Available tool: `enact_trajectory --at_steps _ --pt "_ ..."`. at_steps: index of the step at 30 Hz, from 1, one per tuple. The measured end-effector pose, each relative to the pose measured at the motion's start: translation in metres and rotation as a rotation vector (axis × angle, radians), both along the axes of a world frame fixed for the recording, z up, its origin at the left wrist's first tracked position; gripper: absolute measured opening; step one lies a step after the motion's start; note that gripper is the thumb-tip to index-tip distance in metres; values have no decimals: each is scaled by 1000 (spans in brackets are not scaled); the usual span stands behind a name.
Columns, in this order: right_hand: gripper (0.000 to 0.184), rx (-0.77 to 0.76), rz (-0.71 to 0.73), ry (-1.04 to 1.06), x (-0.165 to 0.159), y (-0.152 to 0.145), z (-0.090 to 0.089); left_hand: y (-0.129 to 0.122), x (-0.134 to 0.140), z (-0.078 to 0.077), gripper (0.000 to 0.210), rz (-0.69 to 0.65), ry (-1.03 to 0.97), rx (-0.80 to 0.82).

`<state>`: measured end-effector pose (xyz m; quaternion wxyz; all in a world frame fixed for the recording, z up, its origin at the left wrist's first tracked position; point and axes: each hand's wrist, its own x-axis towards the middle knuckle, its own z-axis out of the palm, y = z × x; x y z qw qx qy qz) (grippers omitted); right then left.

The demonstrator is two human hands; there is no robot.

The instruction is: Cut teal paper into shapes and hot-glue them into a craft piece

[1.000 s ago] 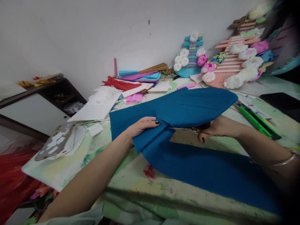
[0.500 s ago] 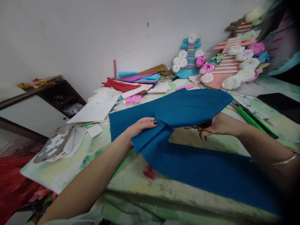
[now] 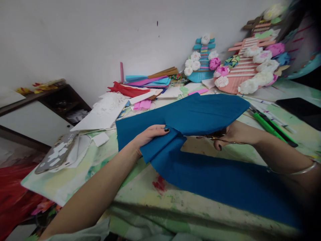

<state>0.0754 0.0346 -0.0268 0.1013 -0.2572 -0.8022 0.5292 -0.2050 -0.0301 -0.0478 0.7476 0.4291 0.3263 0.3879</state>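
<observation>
A large dark-blue sheet, paper or thin cloth, lies folded and bent across the table. A long slit divides it into an upper flap and a lower strip that runs to the bottom right. My left hand grips the sheet at its left-middle, the thumb pressing on top and the other fingers hidden beneath. To the right, my right hand is closed around a pair of scissors, partly covered by the upper flap. Their blades point left along the slit toward its inner end.
Behind the sheet lie coloured paper and white fringed paper. Decorated lute shapes with paper flowers lean at the wall. A green cutter and a black phone lie right; a grey phone case lies left.
Hardly anything differs. The scissors' blades sit slightly nearer the inner end of the slit, and the view has shifted a little. Both hands keep their hold.
</observation>
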Motion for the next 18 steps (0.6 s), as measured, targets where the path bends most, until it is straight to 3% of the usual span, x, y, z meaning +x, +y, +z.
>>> enact_trajectory --at_steps 4,9,18 --pt "36 -67 38 50 0 2 -5 0 1 -1 29 23 19 -9" --pt "43 -132 11 26 -2 4 -10 0 2 -1 30 23 29 -6" --pt "44 -138 45 24 0 6 -13 1 2 -2 30 3 23 -7"
